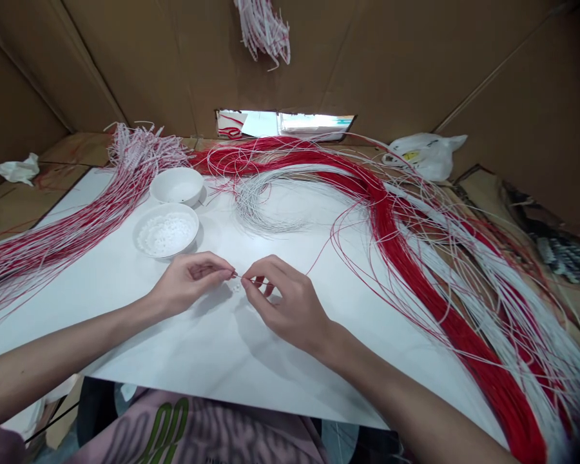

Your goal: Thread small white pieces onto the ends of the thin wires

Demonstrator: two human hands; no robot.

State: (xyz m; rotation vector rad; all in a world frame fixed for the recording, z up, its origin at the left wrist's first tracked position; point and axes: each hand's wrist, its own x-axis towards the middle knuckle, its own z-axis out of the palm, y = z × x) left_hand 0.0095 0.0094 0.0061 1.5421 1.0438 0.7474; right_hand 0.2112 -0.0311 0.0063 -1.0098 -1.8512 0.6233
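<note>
A thin cord [238, 276] is stretching above the white tabletop [280, 377], pinched between nearly closed fingertips of your left hand [193, 280] and right hand [290, 303]; brown cardboard walls [140, 71] are rising around.

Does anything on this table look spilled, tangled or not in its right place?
Yes, mildly. Thin white strands curl loosely beside the red bundle, looking tangled. A few small pale pieces lie on the white surface, outside the filled bowl, between left hand and right hand; spilled or placed there, I cannot tell.
</note>
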